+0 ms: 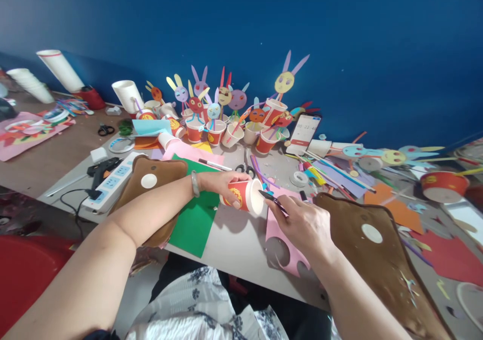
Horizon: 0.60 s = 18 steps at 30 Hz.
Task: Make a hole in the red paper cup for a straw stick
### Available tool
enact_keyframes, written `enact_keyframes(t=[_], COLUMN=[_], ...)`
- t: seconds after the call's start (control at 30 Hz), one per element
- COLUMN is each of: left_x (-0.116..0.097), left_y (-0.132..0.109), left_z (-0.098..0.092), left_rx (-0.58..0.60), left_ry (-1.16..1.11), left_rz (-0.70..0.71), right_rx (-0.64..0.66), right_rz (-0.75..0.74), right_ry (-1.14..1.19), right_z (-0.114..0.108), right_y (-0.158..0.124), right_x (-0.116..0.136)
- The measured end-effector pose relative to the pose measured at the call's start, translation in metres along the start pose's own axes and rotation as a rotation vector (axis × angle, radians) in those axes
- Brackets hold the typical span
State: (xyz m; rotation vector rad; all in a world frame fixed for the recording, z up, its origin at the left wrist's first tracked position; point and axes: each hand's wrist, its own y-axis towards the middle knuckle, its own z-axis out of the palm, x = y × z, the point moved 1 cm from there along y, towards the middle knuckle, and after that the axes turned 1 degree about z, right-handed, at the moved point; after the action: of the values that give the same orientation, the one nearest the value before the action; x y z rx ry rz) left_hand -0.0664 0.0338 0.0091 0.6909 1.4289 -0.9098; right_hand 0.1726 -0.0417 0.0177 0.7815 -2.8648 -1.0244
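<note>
My left hand (222, 181) is closed around a red and white paper cup (247, 197) with a yellow print. The cup lies tilted on its side in the air above the table, its open mouth facing right. In my right hand (304, 224) is a slim, dark pointed tool (268, 195), its tip at the cup's rim; its exact kind is unclear. Below the left forearm lies green paper (194, 229). Pink paper with round cut-outs (292, 254) sits under my right hand. Scissors (246, 170) and a white pen (215, 165) lie just behind the cup.
Several paper cups with rabbit-faced figures (214, 111) stand along the blue wall. A phone (304, 133) leans at the back. On the left are a power strip (113, 181) and a black glue gun (102, 171). Brown cushions (358, 249) lie on both sides.
</note>
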Motion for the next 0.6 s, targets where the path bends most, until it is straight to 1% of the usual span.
enact_keyframes(t=[0.13,0.33,0.6], left_x=[0.0021,0.0002,-0.0001], left_y=[0.0009,0.0012,0.0021], left_z=[0.0000,0.0012,0.0023], left_rx=[-0.011,-0.030,-0.041], left_ry=[-0.006,-0.024,0.012], left_rz=[0.027,0.021,0.044], right_rx=[0.002,-0.005,0.061], right_rz=[0.035,0.041,0.099], right_ry=[0.001,-0.011,0.054], right_z=[0.0011,0.0010,0.0046], right_y=[-0.0007,0.0006,-0.0008], right_x=[-0.0005,-0.0003,-0.0032])
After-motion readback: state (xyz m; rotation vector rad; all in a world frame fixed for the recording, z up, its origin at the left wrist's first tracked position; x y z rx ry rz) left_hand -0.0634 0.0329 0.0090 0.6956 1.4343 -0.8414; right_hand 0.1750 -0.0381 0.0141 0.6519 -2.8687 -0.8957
